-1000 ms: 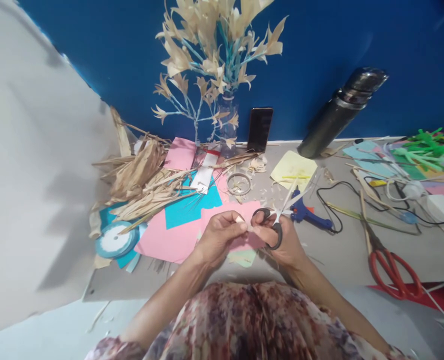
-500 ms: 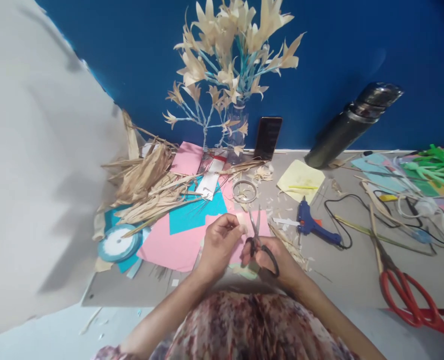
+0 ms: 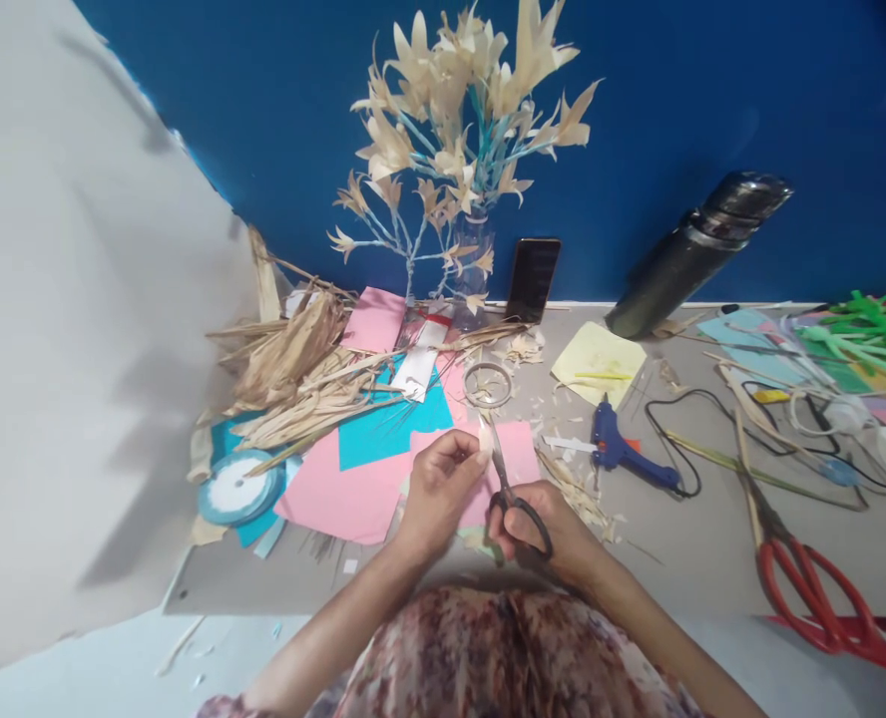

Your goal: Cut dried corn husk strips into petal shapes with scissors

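Observation:
Between the fingertips of my left hand (image 3: 443, 487) is pinched a small pale piece of dried husk (image 3: 486, 439). My right hand (image 3: 537, 519) grips a pair of scissors (image 3: 500, 467) with black handles, its fingers through the loops. The blades point away from me, closed together along the right edge of the husk piece. Under both hands lies a pink sheet (image 3: 518, 451). Just beyond the blades sits a roll of tape (image 3: 488, 385), with pale scraps scattered to its right.
Dried husks (image 3: 293, 354) heap at the left above a ribbon spool (image 3: 239, 487). Husk flowers (image 3: 450, 130) stand in a clear bottle behind. To the right lie a blue glue gun (image 3: 627, 449), its cord, and red-handled scissors (image 3: 802, 588). A dark flask (image 3: 689, 259) leans against the wall.
The scissor blades, spread half a second ago, have come together beside the husk piece. My left hand keeps its pinch in nearly the same place.

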Demonstrator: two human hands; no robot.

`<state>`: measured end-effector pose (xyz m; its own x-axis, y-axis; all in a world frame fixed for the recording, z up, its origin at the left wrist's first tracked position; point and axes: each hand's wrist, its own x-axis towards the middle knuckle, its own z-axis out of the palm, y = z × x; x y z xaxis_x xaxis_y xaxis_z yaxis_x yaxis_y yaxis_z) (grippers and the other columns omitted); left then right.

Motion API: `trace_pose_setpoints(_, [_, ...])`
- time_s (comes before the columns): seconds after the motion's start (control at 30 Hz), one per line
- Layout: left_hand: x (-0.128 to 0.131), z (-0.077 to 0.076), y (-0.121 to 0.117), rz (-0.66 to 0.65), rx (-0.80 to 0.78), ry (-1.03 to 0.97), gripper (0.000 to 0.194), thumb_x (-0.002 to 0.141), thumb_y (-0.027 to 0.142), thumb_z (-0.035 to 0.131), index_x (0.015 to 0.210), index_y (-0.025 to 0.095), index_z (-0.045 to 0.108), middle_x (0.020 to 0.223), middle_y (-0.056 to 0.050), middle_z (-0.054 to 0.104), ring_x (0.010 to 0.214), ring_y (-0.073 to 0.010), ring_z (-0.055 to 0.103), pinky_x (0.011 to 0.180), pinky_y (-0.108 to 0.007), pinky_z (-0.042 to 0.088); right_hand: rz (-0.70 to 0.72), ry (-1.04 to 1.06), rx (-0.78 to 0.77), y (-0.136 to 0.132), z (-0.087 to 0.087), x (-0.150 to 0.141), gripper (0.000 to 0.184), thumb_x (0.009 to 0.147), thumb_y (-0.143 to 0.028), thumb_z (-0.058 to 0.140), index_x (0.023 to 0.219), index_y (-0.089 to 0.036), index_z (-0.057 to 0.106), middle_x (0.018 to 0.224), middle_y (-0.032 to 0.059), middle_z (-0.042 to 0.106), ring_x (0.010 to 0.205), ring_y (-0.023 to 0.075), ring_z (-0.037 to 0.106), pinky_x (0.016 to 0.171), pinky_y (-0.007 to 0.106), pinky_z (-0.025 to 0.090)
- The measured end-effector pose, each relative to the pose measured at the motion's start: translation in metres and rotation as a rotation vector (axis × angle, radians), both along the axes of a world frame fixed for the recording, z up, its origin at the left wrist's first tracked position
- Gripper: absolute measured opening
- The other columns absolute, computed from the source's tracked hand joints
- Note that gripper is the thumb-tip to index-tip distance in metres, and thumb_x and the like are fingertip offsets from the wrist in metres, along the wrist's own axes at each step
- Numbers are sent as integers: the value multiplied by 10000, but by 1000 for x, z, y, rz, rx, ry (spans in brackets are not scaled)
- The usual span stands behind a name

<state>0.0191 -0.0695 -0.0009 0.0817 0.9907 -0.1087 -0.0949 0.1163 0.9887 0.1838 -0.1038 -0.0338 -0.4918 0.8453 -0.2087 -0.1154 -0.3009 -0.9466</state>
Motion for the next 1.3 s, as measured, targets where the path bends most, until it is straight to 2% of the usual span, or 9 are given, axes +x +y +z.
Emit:
trace_pose_setpoints(0.4, [-1,2,-1,0,-1,7,163,778,278,679,710,170,577,692,11,536,667,-119,459,649,-239,372,-39,-61,-26,-4,3,-1,440,797,-519,682,587,-137,625,473,2,561,443,85,432,457,205,289])
trace_pose_setpoints(0.67, [1,4,-4,-31,-1,-9,138,776,277,689,735,173,608,734,-7,577,709,-133,502,690,-247,402,-81,-49,-60,-3,12,-6,504,727,-601,711,552,-143,593,441,-7,526,420,80,393,440,208,272])
trace_pose_setpoints(0.83, [3,2,-4,-31,-31,-33,144,754,265,711,721,168,610,717,-3,583,696,-131,517,693,-250,410,-94,-45,-70,-4,11,-5,501,714,-604,716,532,-155,591,426,-12,514,413,84,383,438,216,265])
trace_pose_setpoints(1.17, [1,2,-2,-43,-86,-56,166,741,277,720,709,162,605,694,-4,599,677,-131,534,682,-254,416,-24,-78,-22,-4,4,1,485,779,-576,673,565,-149,587,475,-6,530,437,82,378,442,212,241])
trace_pose_setpoints(1.3, [1,1,-2,-45,-82,-66,174,752,285,718,709,159,605,696,-7,594,681,-130,530,684,-254,419,0,-94,-9,-4,3,2,456,792,-557,652,597,-148,604,507,4,559,455,91,413,456,210,266])
